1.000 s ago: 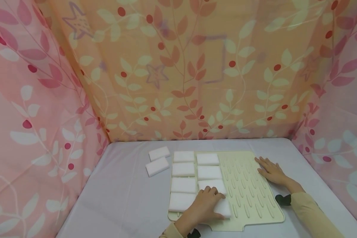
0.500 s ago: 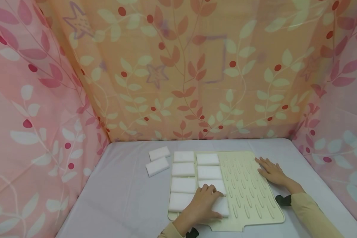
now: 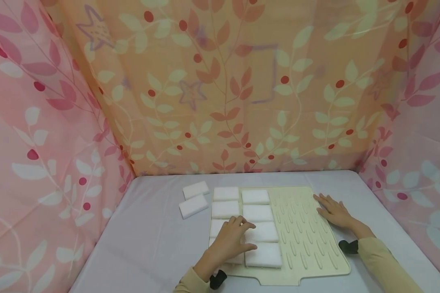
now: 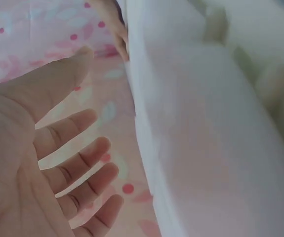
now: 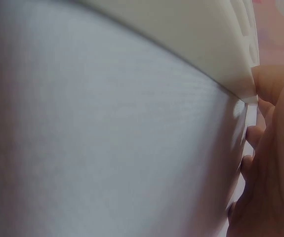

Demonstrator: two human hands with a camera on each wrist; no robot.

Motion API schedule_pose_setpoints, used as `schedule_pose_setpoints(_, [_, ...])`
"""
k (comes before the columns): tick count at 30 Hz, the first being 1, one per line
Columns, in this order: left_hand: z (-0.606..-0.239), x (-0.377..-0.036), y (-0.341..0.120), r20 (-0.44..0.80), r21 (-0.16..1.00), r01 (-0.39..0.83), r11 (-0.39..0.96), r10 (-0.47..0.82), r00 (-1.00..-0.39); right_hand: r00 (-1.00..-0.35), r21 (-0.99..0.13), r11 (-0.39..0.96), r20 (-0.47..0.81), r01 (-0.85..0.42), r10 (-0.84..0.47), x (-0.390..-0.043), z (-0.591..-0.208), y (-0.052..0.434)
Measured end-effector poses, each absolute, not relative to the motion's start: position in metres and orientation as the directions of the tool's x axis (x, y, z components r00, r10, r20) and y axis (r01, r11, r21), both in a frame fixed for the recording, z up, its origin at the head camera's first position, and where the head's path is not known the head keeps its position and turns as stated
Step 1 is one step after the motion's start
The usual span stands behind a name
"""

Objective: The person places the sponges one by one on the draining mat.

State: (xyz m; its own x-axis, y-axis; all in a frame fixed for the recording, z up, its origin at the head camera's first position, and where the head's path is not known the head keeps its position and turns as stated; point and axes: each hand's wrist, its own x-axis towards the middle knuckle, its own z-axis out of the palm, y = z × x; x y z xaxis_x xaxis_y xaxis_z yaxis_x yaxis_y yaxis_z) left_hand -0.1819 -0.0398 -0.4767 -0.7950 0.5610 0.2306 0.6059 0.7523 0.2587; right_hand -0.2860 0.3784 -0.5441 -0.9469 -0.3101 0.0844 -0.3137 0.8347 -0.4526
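**Hands on a mat of white sponges**

Two loose sponges (image 3: pixel 193 200) lie on the tabletop (image 3: pixel 146 244), just left of the mat (image 3: pixel 308 240). On the mat's left half white sponges sit in two columns, close together. The left hand (image 3: pixel 230 240) rests over the lower sponges of the left column (image 3: pixel 225 209), fingers spread and only gently bent, gripping nothing; the wrist view shows its palm open with the fingers apart beside a white sponge (image 4: pixel 206 148). The near sponge of the right column (image 3: pixel 263 255) lies just right of that hand. The mat's right half shows bare ridges. The right hand (image 3: pixel 333 211) lies flat on the mat's right edge, fingers straight, holding nothing.
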Motion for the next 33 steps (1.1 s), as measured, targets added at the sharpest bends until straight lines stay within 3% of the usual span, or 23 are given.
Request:
schedule_pose_setpoints(19, [-0.48,-0.223,-0.123,0.375,0.373,0.51,0.775,0.376,-0.847,-0.947,-0.454,0.833,0.096,-0.316,-0.307,-0.282,-0.542,0.375])
schedule_pose_setpoints(33, [-0.506,-0.257,-0.173,0.41,0.275,0.414,0.868,0.284,-0.867,-0.948,-0.457,0.833,0.089,-0.312,-0.306,-0.284,-0.542,0.376])
